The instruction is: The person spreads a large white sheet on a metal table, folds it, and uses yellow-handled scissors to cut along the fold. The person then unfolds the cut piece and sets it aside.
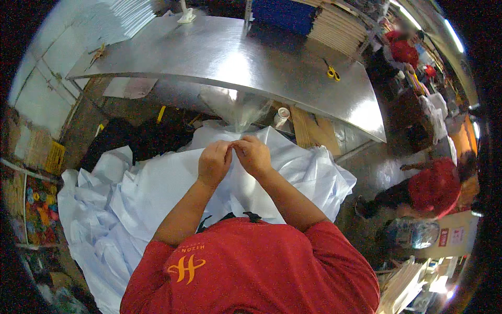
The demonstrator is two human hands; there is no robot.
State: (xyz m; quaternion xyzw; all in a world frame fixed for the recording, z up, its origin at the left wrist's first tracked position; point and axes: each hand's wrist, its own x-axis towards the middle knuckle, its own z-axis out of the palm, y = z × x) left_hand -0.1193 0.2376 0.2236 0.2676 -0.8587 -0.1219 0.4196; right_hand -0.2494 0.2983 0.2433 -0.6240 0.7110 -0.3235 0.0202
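A large, rumpled white cloth point(136, 199) spreads across the space in front of me, below the steel table point(172, 49). My left hand point(214, 163) and my right hand point(252, 157) meet at its upper middle, fingertips pinched together on the white cloth, beside one another. What detail lies between the fingertips is too small to make out. Just beyond them hangs a crumpled clear plastic sheet or bag point(235, 110).
Yellow-handled scissors point(332, 73), blue stacks point(280, 15) and pale stacks point(334, 29) lie on the table. A white cup point(281, 116) sits beneath. Co-workers in red are at right point(434, 188) and farther back point(402, 49). Shelves of coloured spools point(39, 209) stand left.
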